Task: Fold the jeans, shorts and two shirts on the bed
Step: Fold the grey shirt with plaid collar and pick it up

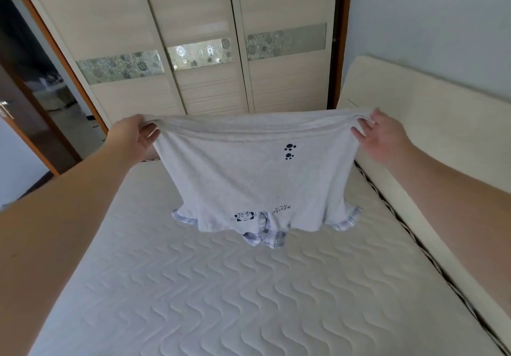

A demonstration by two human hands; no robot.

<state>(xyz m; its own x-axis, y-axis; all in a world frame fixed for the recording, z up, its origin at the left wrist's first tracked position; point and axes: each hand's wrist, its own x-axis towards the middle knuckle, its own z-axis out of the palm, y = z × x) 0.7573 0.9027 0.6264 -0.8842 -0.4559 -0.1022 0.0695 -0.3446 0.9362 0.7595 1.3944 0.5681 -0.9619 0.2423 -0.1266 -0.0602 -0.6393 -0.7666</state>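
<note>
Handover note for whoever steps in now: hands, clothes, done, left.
Left hand: grips one corner of the shirt at its hem.
Right hand: grips the other hem corner.
Shirt: light grey, held upside down in the air and spread wide, plaid collar hanging lowest, just over the mattress. Prints face the camera.
Done: nothing folded is in view. The jeans, shorts and second shirt are out of frame.
Left: probably lay this shirt flat on the mattress and fold it, then find the other three pieces and fold them.
</note>
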